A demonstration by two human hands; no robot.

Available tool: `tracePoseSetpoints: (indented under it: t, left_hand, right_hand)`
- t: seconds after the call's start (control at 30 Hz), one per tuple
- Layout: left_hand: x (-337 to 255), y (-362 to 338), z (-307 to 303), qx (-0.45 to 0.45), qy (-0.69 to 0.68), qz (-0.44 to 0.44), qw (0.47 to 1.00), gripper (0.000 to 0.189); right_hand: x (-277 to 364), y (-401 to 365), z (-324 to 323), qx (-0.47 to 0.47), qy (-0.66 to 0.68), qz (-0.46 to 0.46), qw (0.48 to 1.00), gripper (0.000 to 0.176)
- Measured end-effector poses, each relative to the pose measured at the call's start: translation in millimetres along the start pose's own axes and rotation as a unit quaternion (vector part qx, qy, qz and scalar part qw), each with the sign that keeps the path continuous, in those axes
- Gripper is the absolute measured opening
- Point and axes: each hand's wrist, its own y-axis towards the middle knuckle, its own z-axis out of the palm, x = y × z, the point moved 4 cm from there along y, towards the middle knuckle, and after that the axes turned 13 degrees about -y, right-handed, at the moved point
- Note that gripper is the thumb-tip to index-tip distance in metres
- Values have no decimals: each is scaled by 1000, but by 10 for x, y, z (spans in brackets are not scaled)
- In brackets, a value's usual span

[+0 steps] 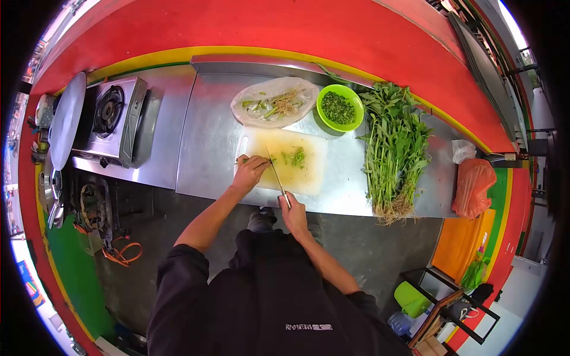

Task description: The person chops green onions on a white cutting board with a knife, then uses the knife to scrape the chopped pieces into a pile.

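Note:
My right hand (293, 214) is wrapped round the handle of a knife (275, 171), whose narrow blade points away from me over a pale, yellow-stained cutting board (307, 183). Left of the blade, my left hand (250, 171) is closed with bent fingers over green stems (241, 160), pressing them on the board. Most of those stems are hidden by the fingers. A small heap of chopped greens (297, 156) lies on the board to the right of the blade.
Behind the board sits a clear plastic bag (243, 102) with rooty trimmings. Beside it, a lime bowl (321, 105) holds chopped greens. Long rooted greens (392, 145) lie to the right, then a red bag (475, 188). A gas stove (113, 118) stands at the left.

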Motion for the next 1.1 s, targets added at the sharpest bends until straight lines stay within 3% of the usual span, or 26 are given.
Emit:
tracePoseSetpoints:
  t: [0.2,0.5,0.8,1.1]
  left_hand:
    - [7,-5,11,-2,12,4,1000,20]
    - [21,10,-14,-21,16,20,999,21]
    - [-69,39,-51,-25,39,18,999,16]
    - [-18,32,-48,1,-10,22,1000,20]
  right_hand:
    - [70,218,73,-71,-51,-68,994,28]
    - [96,9,-15,-24,13,-19,999,31]
    - [111,172,68,-52,-34,-48,997,30]
    - [29,2,48,-15,23,-17,999,30]
